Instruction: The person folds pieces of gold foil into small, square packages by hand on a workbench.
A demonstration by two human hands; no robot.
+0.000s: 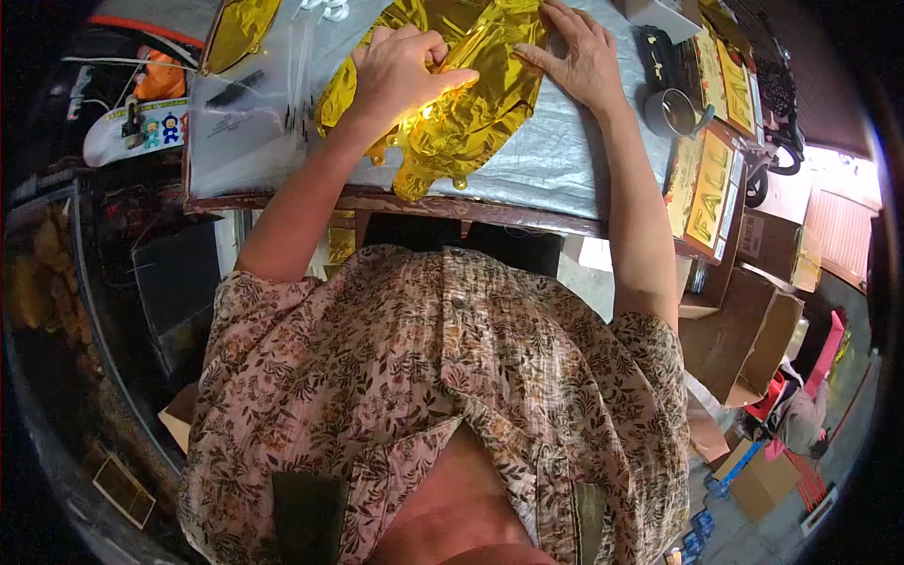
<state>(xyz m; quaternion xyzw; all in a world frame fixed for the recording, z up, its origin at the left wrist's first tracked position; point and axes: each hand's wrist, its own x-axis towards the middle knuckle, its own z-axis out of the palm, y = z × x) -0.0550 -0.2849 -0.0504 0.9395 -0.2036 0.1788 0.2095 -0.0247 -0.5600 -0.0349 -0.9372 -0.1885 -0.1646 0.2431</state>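
A crumpled, shiny gold foil balloon [480,113] lies flat at the near edge of the table, small rounded tabs along its lower rim. My left hand [400,75] presses on its left part, the fingers curled into the foil and the thumb stretched out to the right. What lies under those fingers is hidden. On the balloon's right edge rests my right hand [582,58], fingers spread and thumb on the foil. A second piece of gold foil [240,33] sits at the table's upper left corner.
Clear plastic sheeting [247,141] covers the table's left side. To the right are a grey mug [670,113], a dark object with a cord [656,52] and boxes marked FALL [708,198]. Cardboard boxes [730,339] stack below right. A skateboard [141,132] is at left.
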